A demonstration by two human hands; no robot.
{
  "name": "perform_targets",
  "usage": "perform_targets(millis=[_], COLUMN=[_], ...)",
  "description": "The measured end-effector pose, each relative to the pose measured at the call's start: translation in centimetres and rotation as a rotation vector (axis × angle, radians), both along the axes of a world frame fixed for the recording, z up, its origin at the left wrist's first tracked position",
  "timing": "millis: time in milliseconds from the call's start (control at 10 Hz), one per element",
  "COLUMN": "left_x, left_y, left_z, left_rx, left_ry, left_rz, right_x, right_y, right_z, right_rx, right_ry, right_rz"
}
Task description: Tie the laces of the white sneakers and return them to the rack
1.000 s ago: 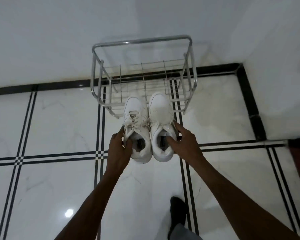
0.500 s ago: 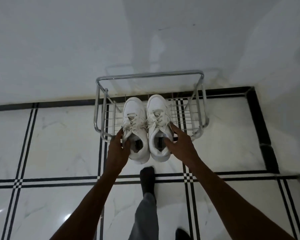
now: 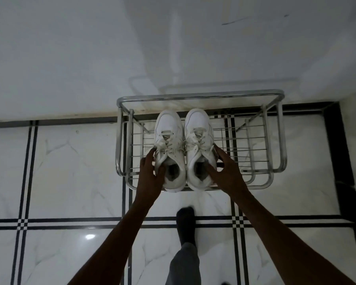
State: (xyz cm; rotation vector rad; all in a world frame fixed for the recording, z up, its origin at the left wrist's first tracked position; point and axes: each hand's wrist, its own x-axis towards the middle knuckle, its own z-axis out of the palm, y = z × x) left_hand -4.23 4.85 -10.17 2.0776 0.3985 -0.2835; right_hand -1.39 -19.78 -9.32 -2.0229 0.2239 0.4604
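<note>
Two white sneakers sit side by side over the metal wire rack (image 3: 201, 97), toes pointing at the wall, laces tied in bows. My left hand (image 3: 150, 175) grips the outer side and collar of the left sneaker (image 3: 169, 130). My right hand (image 3: 226, 171) grips the outer side and collar of the right sneaker (image 3: 197, 128). The heels overhang the rack's front bar. Whether the soles rest on the wire shelf I cannot tell.
The rack stands against a white wall (image 3: 111, 58) on glossy white floor tiles with black stripes (image 3: 70, 223). A white wall closes the corner at right. My foot in a dark sock (image 3: 185, 225) and grey trouser leg stand just in front of the rack.
Both hands have carried the sneakers forward from in front of the rack to over its shelf. I have stepped closer, with my foot now near the rack.
</note>
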Motion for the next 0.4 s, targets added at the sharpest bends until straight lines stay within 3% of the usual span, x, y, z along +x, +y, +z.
perform_targets(millis=[200, 400], left_x=[-0.1, -0.7], left_y=[0.6, 0.3], left_z=[0.1, 5.3], left_rx=[-0.006, 0.056], left_ry=[0.063, 0.074], left_rz=[-0.006, 0.009], right_x=[0.1, -0.3], right_y=[-0.1, -0.5], right_z=[1.4, 6.0], right_rx=[-0.011, -0.167], right_ry=[0.074, 0.0], right_rz=[0.071, 0.151])
